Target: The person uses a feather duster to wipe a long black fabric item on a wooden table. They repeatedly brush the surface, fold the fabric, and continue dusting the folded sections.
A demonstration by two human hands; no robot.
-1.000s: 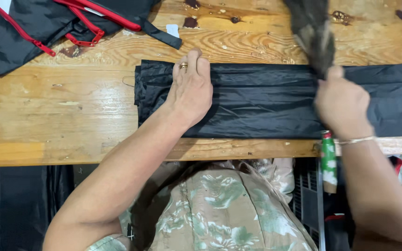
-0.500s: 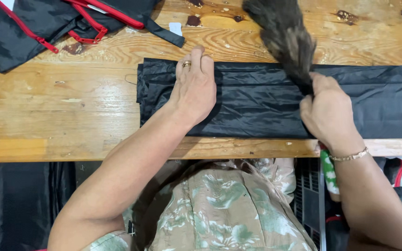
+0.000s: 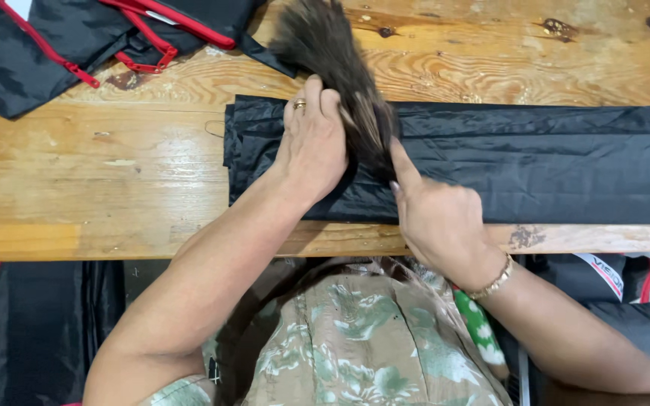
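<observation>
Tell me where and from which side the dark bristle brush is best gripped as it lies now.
Probably at its narrow bound end, from the near edge of the table. The brush fans wide toward the far side and tapers toward the person; the right hand already grips that taper over the folded black fabric.

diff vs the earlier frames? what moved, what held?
The right hand swept the dark brush leftward along the folded black fabric, from its right part up against the left hand. No grip changed: the right hand kept hold of the brush. The left hand stayed flat on the fabric, which stayed on the wooden table.
</observation>
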